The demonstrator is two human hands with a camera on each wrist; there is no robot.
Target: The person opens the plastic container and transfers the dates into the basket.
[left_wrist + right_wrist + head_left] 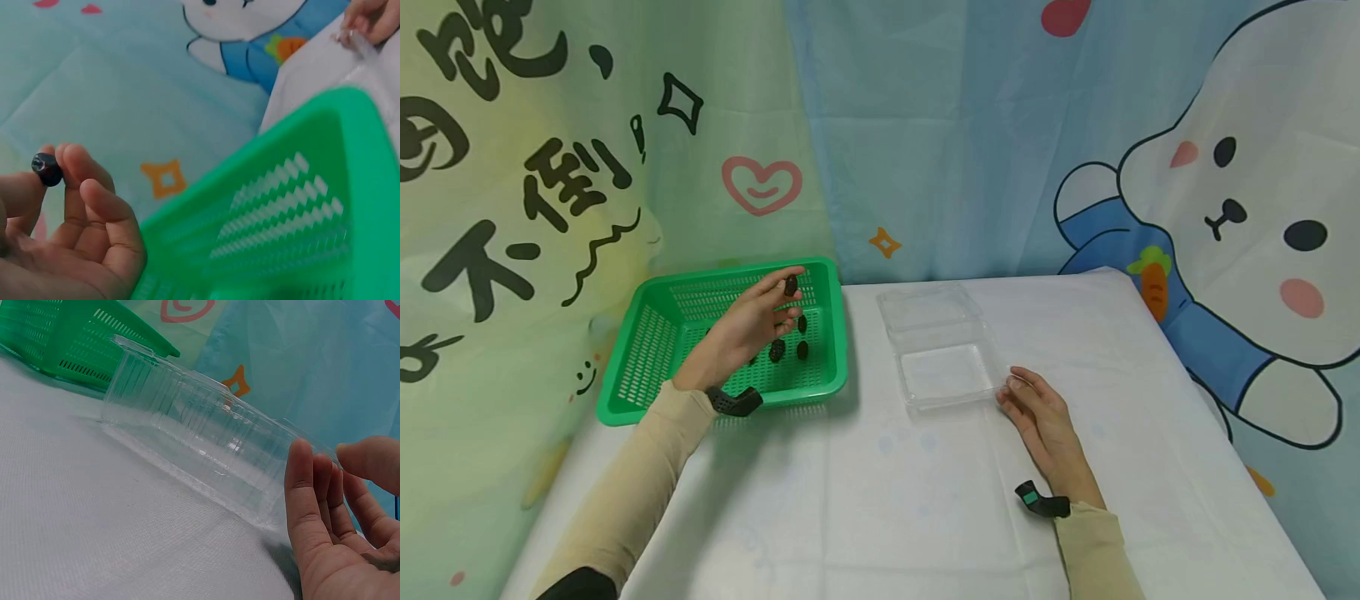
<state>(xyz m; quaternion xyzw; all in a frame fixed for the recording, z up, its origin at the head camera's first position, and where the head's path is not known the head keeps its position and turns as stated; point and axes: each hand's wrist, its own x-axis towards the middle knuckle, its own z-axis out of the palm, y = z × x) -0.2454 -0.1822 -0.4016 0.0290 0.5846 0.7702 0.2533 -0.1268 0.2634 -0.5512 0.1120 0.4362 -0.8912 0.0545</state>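
Between thumb and fingertips, my left hand (747,327) pinches a small dark oval piece (791,286), raised over the green plastic basket (837,354). The left wrist view shows this piece (47,169) as blackish and glossy; its exact kind cannot be told. Several similar dark pieces (802,350) lie on the basket's floor, some partly hidden by the hand. My right hand (1047,433) pinches the near right corner of a clear plastic box (951,402), thumb at the rim and fingers along the outer wall. The box (187,440) stands on the table with its hinged lid (928,307) folded back.
A white cloth (880,508) covers the table. Behind it hangs a printed curtain (910,150) with a cartoon rabbit. The basket stands at the back left, the box right of it, with a strip of cloth between them.
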